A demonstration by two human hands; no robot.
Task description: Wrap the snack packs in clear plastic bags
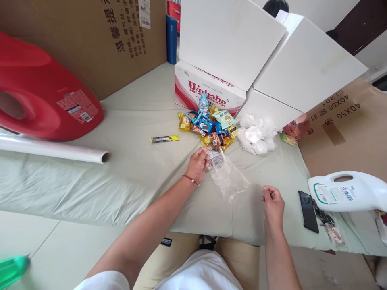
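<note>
A clear plastic bag (231, 179) hangs from my left hand (198, 163), which pinches its upper end just in front of a pile of snacks. A small packet with dark print (215, 159) shows at the bag's top; whether it sits inside or behind the film I cannot tell. My right hand (273, 201) is held apart, to the right of the bag, with its fingers curled together and nothing visible in them. The heap of wrapped snacks (207, 124) has blue, yellow, red and pale green wrappers. Left of it lies a single thin yellow snack packet (165, 139).
Crumpled clear bags (256, 135) lie right of the snacks. White boxes (223, 36) and a Wahaha carton (208, 86) stand behind. At left are a red jug (45, 92) and a film roll (54, 149); at right, a phone (308, 211) and white detergent bottle (347, 191).
</note>
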